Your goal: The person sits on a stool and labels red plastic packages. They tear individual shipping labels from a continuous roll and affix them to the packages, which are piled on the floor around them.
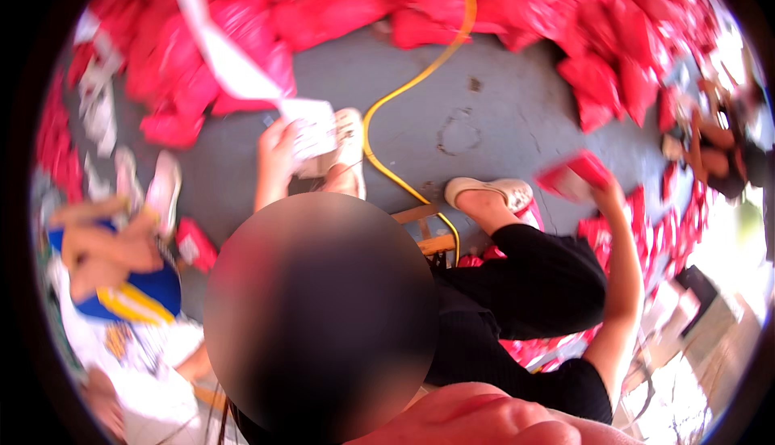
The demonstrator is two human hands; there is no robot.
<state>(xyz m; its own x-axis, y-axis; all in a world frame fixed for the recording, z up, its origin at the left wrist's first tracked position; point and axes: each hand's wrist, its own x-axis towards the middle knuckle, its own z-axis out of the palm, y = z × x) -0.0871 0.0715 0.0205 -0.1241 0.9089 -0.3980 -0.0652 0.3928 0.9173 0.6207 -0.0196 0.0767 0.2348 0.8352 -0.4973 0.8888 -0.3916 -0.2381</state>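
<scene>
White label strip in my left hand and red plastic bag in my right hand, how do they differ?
The label strip is white with faint dark marks, while the red plastic bag is mostly red with a paler patch. The label strip is long and narrow, running off the picture's top edge; the red plastic bag is shorter and wholly in view. Both are hand-held, in the left hand and right hand respectively.

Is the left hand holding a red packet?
No, the left hand holds white paper; the red packet is in the right hand.
</scene>
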